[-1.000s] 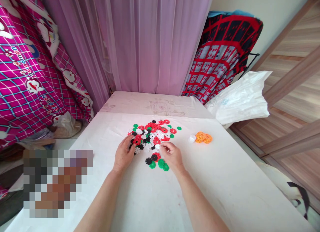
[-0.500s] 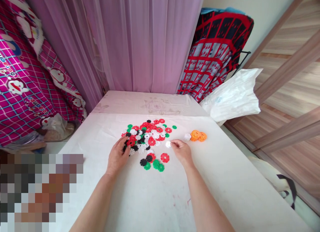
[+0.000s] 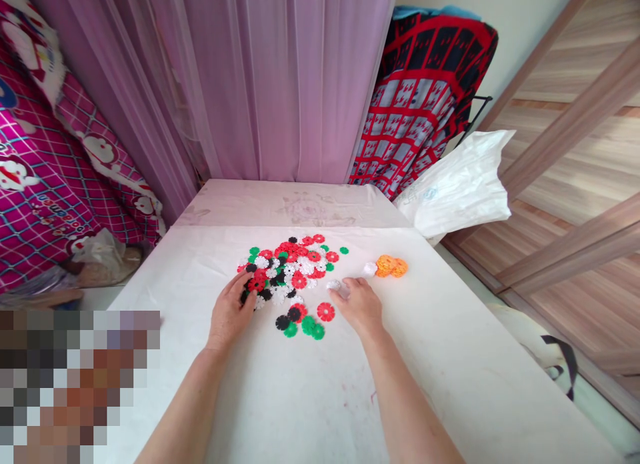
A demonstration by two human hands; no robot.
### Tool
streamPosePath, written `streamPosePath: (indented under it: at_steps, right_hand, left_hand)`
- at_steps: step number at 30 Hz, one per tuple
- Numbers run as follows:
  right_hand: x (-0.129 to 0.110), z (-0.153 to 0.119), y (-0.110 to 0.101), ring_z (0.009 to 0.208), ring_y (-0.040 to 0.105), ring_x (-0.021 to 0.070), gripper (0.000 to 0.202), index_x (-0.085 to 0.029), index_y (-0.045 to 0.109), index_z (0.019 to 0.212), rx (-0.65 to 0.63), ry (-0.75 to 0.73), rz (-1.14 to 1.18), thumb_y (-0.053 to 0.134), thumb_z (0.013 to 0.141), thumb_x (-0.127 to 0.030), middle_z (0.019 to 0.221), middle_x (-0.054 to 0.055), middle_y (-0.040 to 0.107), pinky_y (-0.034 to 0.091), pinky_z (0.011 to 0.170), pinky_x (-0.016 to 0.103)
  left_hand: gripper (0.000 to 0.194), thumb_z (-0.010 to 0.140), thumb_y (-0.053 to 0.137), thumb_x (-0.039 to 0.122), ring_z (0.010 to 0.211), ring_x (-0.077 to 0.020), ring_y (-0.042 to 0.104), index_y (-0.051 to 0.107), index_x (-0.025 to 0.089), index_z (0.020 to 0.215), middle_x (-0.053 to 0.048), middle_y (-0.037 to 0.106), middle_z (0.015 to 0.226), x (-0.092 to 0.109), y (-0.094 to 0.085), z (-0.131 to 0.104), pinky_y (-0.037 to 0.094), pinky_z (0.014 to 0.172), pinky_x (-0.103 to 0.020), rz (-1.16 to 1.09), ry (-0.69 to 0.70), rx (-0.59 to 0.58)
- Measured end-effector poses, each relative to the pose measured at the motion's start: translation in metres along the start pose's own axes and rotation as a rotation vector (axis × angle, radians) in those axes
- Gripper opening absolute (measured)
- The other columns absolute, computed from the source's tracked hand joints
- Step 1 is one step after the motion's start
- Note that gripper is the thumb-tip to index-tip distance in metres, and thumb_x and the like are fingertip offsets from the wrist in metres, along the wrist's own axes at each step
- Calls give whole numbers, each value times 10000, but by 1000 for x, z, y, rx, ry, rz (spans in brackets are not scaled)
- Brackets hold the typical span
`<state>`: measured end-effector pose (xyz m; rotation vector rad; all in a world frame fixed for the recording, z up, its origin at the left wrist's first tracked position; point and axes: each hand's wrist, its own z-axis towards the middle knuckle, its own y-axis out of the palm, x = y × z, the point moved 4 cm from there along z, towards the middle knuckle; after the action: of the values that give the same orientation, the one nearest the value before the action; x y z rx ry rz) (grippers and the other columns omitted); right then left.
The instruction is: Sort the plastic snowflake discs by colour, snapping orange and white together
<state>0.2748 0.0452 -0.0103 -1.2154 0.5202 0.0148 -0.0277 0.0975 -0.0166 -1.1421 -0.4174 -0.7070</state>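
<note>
Lying just beside the disc pile (image 3: 295, 252), a white flower-shaped disc (image 3: 333, 285) is sitting at the thumb of the right hand (image 3: 362, 308), whose loose fingers are standing parted, ungripping. The left hand (image 3: 230, 312) is resting half-open, seemingly unclenched, against the pile's left edge

Beyond the left edge of the white-covered table (image 3: 290, 397), the magenta checked Doraemon blanket (image 3: 107, 204) carries slanted, distorted lettering (image 3: 63, 214) in pale blue that reads "Doraemon"; higher up, another scrap of lettering is cut off by the frame. At the table's far right corner, a white plastic bag (image 3: 465, 191) bears faint bluish print, too pale to read. Past the far edge, toward its right end, the red-and-black cloth (image 3: 425, 97) shows playing-card motifs whose marks are too small to make out.
</note>
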Motion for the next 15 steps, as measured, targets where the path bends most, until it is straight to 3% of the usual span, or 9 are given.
streamPosePath:
  at_steps: [4,15]
  right_hand:
    - [-16,-5,-3,896,633,253,285,-208,712,919,7,-6,-150,715,790,-463,968,117,672,463,698,314]
    - [-22,-1,-3,961,625,255,179,-208,715,961,-90,30,-116,654,857,-341,1011,108,673,450,751,321]
  left_hand:
    - [417,877,501,382,1220,-267,623,656,258,1245,-59,646,1358,0,0,0,507,1060,-437,11,-1,-17]
    - [431,877,492,400,1237,-261,611,649,240,1244,-64,649,1351,1,-1,1,485,1084,-415,8,-3,-31]
